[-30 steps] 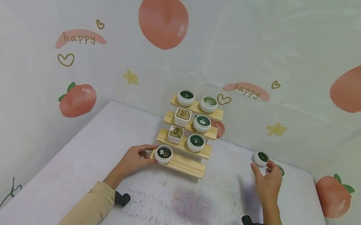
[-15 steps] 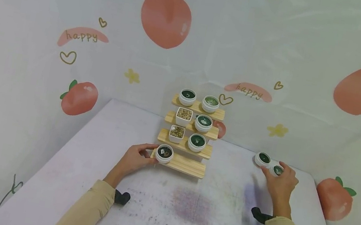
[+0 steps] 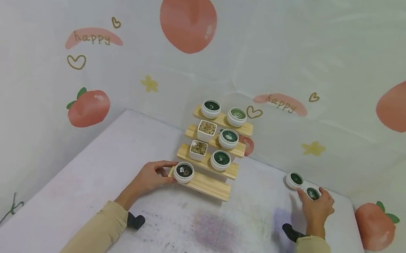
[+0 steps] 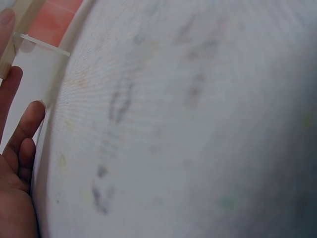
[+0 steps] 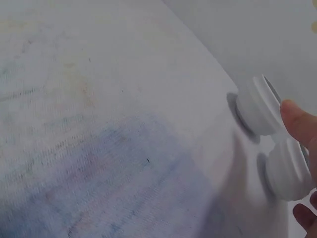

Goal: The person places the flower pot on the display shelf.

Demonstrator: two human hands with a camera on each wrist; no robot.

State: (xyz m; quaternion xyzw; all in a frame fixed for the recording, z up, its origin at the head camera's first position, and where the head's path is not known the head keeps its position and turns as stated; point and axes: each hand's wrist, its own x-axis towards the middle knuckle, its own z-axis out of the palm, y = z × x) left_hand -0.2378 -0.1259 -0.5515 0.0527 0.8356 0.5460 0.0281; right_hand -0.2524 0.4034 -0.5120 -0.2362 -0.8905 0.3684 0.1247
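Rack (image 3: 201, 183): seven pots placed; bottom step half free.
Right hand (image 3: 317, 207): fingers curled round pot (image 3: 312, 193); second pot (image 3: 295, 180) beside, near the table's far right corner.
Left hand (image 3: 148, 177): fingers spread, steadying the rack's bottom step.

1. The head view looks forward and down from above at the white cloth-covered bench (image 3: 209, 235), taking in both arms.
2. The left wrist view sits very close to the bench cloth (image 4: 198, 124), hand at its left edge.
3. The right wrist view skims the bench (image 5: 99, 124), sharing with the head view the two small round white pots (image 5: 277, 144).
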